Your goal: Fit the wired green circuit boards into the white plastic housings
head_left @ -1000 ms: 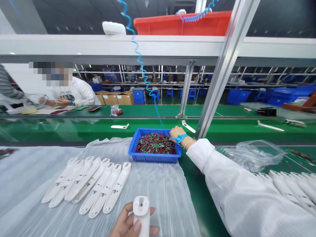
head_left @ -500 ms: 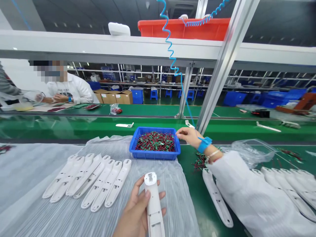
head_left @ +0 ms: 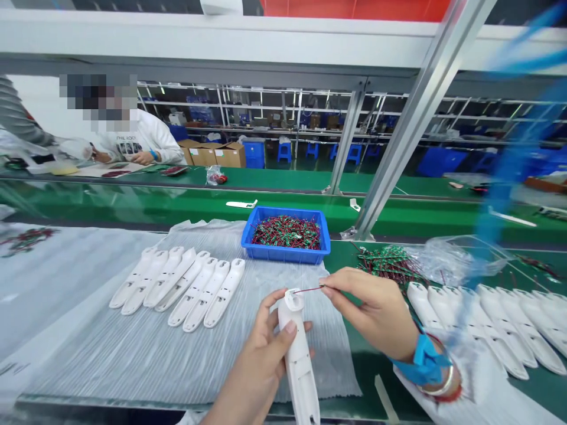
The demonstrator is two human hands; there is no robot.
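Observation:
My left hand [head_left: 268, 348] is wrapped around a long white plastic housing [head_left: 303, 378], thumb on its front and hollow end facing up. The housing tilts slightly, its round collar [head_left: 294, 300] at the top. Just right of the collar, my right hand [head_left: 367, 304] pinches a thin dark red wire [head_left: 310, 289] between thumb and fingertips. The wire's far end reaches the opening in the collar; how deep it goes I cannot tell. Beyond the hands stands a blue bin [head_left: 287, 255] filled with red wires bearing small green pieces [head_left: 287, 231].
White housings [head_left: 208, 289] lie in a row on plastic sheeting [head_left: 133, 354] at left, with more housings [head_left: 491, 324] at right. A wire pile [head_left: 390, 262] and clear bag [head_left: 443, 260] lie behind. A metal post [head_left: 411, 124] and blurred blue hose [head_left: 500, 189] rise at right. A co-worker [head_left: 146, 139] sits opposite.
My right hand has come from beside the bin's right edge down to the housing's top, now with a wire visible in its fingers. The view has tilted down; the blue hose now shows at right.

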